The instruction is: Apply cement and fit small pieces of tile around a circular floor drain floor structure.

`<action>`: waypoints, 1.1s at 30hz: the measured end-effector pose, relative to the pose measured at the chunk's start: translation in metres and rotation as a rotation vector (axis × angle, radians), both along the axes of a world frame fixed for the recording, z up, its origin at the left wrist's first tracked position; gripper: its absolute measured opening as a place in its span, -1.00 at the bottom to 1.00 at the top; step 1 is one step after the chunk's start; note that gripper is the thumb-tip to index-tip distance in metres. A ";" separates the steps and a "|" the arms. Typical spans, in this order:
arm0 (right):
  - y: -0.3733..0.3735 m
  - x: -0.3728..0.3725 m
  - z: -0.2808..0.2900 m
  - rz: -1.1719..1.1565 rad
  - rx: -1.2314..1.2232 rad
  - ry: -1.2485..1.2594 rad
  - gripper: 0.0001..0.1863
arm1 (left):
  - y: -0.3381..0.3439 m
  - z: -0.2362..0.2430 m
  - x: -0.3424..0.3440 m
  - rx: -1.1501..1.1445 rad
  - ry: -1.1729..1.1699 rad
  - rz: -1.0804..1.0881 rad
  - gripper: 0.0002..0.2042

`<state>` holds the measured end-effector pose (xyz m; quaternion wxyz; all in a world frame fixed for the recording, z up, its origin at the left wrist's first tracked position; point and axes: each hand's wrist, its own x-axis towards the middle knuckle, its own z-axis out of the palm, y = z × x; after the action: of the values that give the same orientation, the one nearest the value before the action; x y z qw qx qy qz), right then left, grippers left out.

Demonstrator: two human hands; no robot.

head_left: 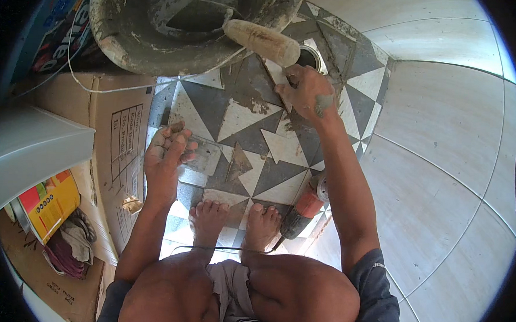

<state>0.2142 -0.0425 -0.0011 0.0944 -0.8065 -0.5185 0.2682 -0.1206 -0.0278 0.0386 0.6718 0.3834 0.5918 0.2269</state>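
Note:
My right hand (310,95) is closed, with its fingers curled beside a round floor drain (309,58). Its thumb lies against a narrow white tile piece (274,74), but the curled fingers hide whether they grip it. Grey mortar sticks to the back of that hand. My left hand (167,150) hovers at the left, holding nothing I can see. Its mortar-smeared fingers are loosely bent and a little apart, beside a greyish square (206,157) on the floor. A small triangular tile offcut (239,163) lies between the hands and my feet.
A mortar-crusted bucket (121,51) stands at the top left, with a trowel's wooden handle (262,41) jutting over its rim. A red and grey angle grinder (306,209) lies by my right foot. Cardboard boxes (116,172) line the left; a tiled wall (442,157) rises right.

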 end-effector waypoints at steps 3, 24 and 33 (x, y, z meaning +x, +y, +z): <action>0.007 0.001 -0.005 0.003 -0.013 -0.005 -0.55 | -0.001 -0.002 -0.008 0.018 0.008 -0.012 -0.54; 0.018 -0.006 -0.009 0.062 -0.029 -0.071 -0.49 | -0.005 0.002 -0.019 0.047 0.077 -0.050 -0.54; 0.022 -0.004 -0.010 0.091 0.087 -0.024 -0.48 | -0.005 -0.001 -0.019 0.058 0.085 -0.083 -0.57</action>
<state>0.2098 -0.0206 -0.0110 0.1108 -0.7805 -0.5667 0.2397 -0.1392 -0.0331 0.0372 0.6435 0.4360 0.5967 0.1994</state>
